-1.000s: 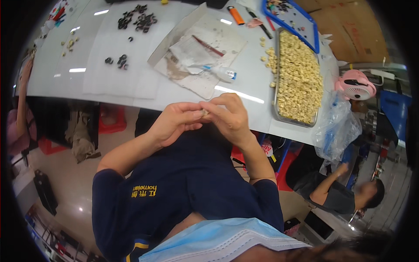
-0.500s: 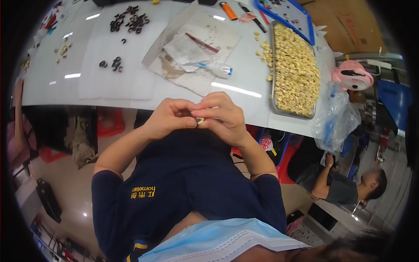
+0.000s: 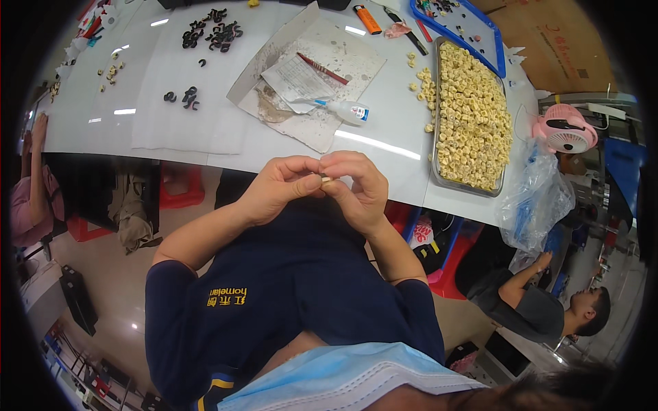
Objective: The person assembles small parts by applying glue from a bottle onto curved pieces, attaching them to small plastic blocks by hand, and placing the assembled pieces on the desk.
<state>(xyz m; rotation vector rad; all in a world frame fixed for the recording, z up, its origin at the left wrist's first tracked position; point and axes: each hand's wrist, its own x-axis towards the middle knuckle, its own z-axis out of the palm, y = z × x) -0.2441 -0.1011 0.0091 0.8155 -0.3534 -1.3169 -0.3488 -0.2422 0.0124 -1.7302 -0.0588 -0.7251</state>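
Note:
At the table's front edge both my hands meet, fingertips pinched together. My left hand (image 3: 282,190) and my right hand (image 3: 358,190) grip a small cream piece (image 3: 326,180) between thumbs and fingers. A dark bit shows against it; the fingers cover most of both. Beyond my hands lies a stained white board (image 3: 319,133) with a folded paper sheet (image 3: 295,81), a dark red pen-like tool (image 3: 322,68) and a small clear squeeze bottle (image 3: 349,111) on it. To the right stands a metal tray (image 3: 436,161) heaped with small cream pieces (image 3: 473,116).
Small black curved pieces (image 3: 223,35) lie on a white sheet (image 3: 192,130) at the left. Behind the tray are a blue-rimmed tray (image 3: 502,58) and an orange lighter (image 3: 367,20). A pink fan (image 3: 565,130) and a plastic bag (image 3: 531,198) sit right. Co-workers (image 3: 548,308) are at both sides.
The view has shifted slightly, so the table appears a little lower and further right. My hands stay together on the small piece, with the fingers slightly rearranged and the piece turned.

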